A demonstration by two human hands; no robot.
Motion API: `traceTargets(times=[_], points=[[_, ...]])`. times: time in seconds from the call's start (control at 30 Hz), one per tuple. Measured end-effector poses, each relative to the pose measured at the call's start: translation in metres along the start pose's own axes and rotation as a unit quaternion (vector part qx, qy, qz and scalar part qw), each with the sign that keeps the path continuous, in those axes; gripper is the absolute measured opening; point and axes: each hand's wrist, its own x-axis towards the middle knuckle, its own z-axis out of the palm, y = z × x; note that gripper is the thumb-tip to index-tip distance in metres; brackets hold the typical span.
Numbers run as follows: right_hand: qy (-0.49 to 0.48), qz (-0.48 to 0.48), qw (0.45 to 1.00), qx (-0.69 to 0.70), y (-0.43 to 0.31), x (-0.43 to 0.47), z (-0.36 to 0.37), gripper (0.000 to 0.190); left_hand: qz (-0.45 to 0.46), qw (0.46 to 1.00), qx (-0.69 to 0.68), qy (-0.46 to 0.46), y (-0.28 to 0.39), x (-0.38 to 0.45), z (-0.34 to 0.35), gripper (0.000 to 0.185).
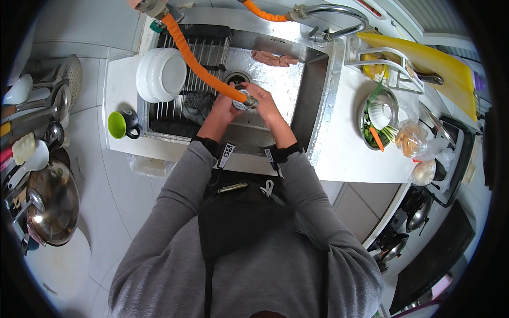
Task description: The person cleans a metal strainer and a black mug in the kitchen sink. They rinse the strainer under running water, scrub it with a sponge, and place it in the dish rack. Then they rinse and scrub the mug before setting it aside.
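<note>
My left hand (225,108) and my right hand (262,102) meet over the stainless steel sink (318,91), both closed around a small round metal object (239,105), perhaps a sink strainer. An orange-covered hose (199,67) with a metal end passes over it and hides part of it. Just beyond my hands is the round drain (237,76). A brown cloth (274,58) lies at the far side of the basin. On the left, a roll-up metal rack (214,47) spans the sink, with a dark grey cloth (197,107) on it.
White ribbed bowls (162,75) stand upside down at the rack's left. A green-lined mug (123,124) sits on the left counter. To the right are a metal bowl of vegetables (378,119), bagged food (411,139), a yellow cutting board (429,67) and a white rack (385,63). A chrome faucet (350,12) arches behind.
</note>
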Motion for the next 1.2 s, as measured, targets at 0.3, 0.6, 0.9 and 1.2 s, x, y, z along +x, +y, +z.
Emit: traceTargets(times=[0.3,0.6,0.9,1.2], points=[[0.079,-0.031,0.963,0.257,-0.004,-0.022,-0.012,0.043,0.519,0.667,0.522,0.109,-0.029,0.013,0.056,0.032],[-0.029,-0.093,0.992,0.078,-0.002,-0.013,-0.003,0.042,0.079,0.986,0.001,-0.148,0.026,-0.022,0.007,0.032],[0.077,-0.189,0.962,-0.181,0.025,-0.008,-0.01,0.061,0.082,0.995,0.021,-0.047,-0.02,-0.026,0.0,0.031],[0.083,-0.258,0.942,-0.195,0.003,-0.034,0.011,0.056,0.08,0.995,0.048,-0.044,-0.017,-0.049,0.003,0.046]])
